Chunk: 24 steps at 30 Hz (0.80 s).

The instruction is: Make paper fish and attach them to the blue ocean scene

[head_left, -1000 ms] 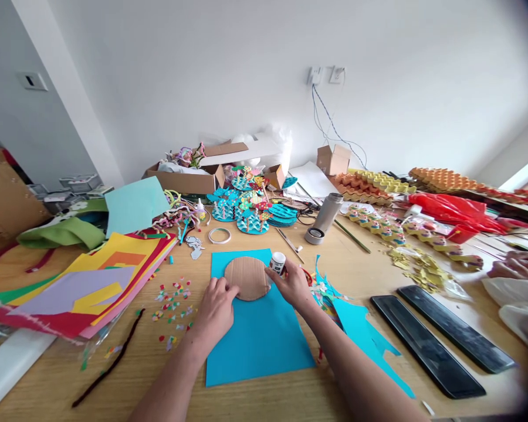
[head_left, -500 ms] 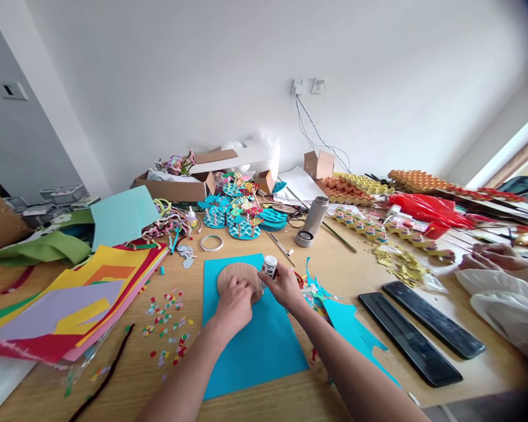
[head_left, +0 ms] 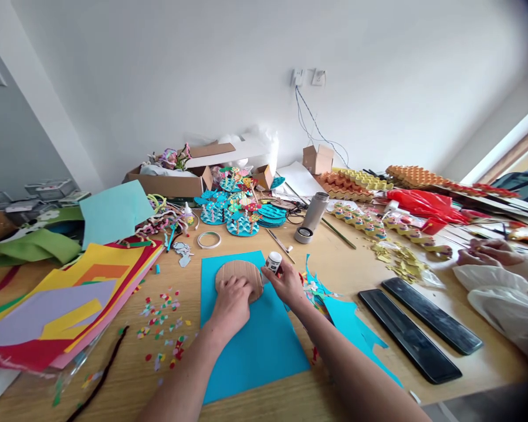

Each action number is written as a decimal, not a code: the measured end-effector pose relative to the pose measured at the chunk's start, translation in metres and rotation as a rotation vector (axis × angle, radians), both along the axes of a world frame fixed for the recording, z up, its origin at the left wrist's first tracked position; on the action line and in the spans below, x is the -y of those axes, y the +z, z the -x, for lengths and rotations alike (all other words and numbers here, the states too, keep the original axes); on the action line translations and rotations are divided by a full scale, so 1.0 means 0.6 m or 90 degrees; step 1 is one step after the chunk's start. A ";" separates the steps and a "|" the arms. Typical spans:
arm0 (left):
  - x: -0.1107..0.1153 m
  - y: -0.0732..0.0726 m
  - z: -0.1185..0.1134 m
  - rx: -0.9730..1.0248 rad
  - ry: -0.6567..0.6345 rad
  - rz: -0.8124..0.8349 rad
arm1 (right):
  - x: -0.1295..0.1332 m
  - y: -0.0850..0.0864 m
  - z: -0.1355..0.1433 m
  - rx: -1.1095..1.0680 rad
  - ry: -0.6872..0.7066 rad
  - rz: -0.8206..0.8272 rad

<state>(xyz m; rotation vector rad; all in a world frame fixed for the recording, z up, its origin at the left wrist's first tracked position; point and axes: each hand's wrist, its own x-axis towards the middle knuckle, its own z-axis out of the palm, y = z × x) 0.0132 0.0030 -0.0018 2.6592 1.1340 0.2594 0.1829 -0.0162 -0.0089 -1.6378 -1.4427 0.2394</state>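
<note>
A round piece of corrugated cardboard (head_left: 235,271) lies on a sheet of blue paper (head_left: 264,346) in front of me. My left hand (head_left: 232,296) rests on the disc with its fingers spread and bent, pressing it against the paper. Just beyond the disc's right edge, my right hand (head_left: 286,282) is closed round a small white bottle (head_left: 273,263) with a dark label, tilted with its white end up. The bottle's lower end is partly hidden by the fingers.
Paper scraps (head_left: 167,316) and coloured sheets (head_left: 70,293) lie left. Blue offcuts (head_left: 356,328) and two black trays (head_left: 409,334) are right. Blue fish-decorated models (head_left: 242,220), a white tape ring (head_left: 209,240) and a metal flask (head_left: 314,212) stand behind. Another person's hands (head_left: 486,253) are far right.
My right hand has moved the bottle slightly to the right, away from the disc's edge. My left hand stays on the cardboard. The camera view has shifted a little.
</note>
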 end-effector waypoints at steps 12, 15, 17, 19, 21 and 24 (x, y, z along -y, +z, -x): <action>0.003 0.005 0.000 -0.022 0.007 0.007 | -0.008 0.003 0.001 0.006 -0.008 -0.010; 0.003 0.004 0.000 -0.019 0.006 0.004 | -0.012 0.004 0.001 0.009 -0.012 -0.007; 0.003 0.004 0.000 -0.015 0.006 0.002 | -0.009 0.005 0.002 0.016 -0.009 -0.006; 0.003 0.003 0.000 -0.012 0.007 0.001 | -0.006 0.005 0.002 0.024 -0.004 -0.008; 0.003 0.004 -0.001 -0.012 0.012 0.003 | -0.008 0.004 0.002 0.029 -0.005 -0.010; 0.004 0.006 -0.001 -0.015 0.015 0.007 | -0.021 0.001 0.001 0.030 -0.013 -0.014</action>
